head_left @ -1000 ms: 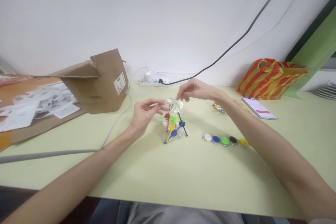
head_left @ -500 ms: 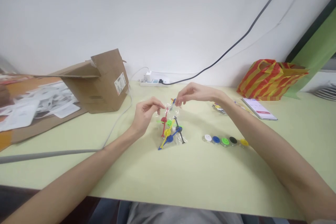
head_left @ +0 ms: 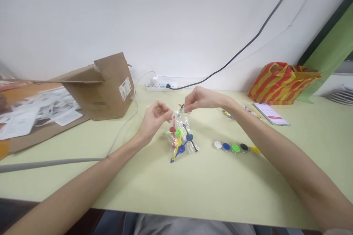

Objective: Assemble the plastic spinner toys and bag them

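A clear plastic bag (head_left: pixel 183 122) with several coloured arrow spinners in it hangs over the table from my fingers. Red, yellow, green, blue and black arrows show through the film, and a blue spinner (head_left: pixel 181 149) sits lowest. My left hand (head_left: pixel 156 120) pinches the bag's upper left edge between thumb and fingers. At the upper right corner, my right hand (head_left: pixel 202 99) has its fingertips closed on the film, palm down. Just behind the bag, a small red, yellow and blue cluster (head_left: pixel 181 107) is partly hidden.
Round pieces in white, blue, green (head_left: pixel 235 148), black and yellow line up near my right forearm. A phone (head_left: pixel 271 114) and a striped bag (head_left: pixel 281 82) lie right. An open cardboard box (head_left: pixel 110 91), white packets (head_left: pixel 46 108), a grey cable (head_left: pixel 55 163) and a power strip (head_left: pixel 157 87) stand around.
The bag of spinners has swung slightly right and toward me, its lower end now hanging a bit lower. Both hands keep their pinch with little movement.
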Action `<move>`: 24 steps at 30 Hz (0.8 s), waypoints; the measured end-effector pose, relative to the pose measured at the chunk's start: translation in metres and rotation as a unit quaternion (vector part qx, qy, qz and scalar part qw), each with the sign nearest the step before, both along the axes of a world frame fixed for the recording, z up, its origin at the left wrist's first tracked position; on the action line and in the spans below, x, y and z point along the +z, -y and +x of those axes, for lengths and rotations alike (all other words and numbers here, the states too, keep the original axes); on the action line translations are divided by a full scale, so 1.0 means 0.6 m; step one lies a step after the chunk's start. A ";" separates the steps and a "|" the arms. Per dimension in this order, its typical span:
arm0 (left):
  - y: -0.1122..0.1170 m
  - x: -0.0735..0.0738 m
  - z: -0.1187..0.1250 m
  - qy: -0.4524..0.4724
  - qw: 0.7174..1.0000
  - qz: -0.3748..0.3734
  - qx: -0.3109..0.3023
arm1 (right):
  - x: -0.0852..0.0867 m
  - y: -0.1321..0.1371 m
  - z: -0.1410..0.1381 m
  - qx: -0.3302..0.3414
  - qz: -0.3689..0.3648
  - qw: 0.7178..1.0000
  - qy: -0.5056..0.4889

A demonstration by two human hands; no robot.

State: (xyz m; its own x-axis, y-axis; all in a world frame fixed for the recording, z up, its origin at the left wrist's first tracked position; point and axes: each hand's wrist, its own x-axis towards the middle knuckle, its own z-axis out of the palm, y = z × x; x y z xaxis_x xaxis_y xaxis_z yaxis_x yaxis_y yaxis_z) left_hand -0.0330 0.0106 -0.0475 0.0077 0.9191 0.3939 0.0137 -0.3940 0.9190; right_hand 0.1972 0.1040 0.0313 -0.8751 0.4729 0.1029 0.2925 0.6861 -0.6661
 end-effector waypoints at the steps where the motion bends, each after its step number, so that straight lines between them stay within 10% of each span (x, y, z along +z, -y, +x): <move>1: 0.001 0.001 0.002 -0.010 1.000 -0.021 -0.007 | 0.000 0.001 -0.001 0.001 0.005 1.000 0.000; 24: 0.009 0.005 0.012 -0.077 0.995 -0.056 0.024 | -0.009 -0.002 -0.012 0.033 0.050 0.997 0.043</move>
State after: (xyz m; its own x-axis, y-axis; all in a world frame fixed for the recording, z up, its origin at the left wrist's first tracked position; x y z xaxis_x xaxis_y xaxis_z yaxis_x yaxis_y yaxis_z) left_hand -0.0257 0.0053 -0.0444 0.0155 0.9582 0.2858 0.1730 -0.2841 0.9431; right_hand 0.1900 0.1049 0.0261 -0.9117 0.4049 0.0694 0.2980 0.7681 -0.5667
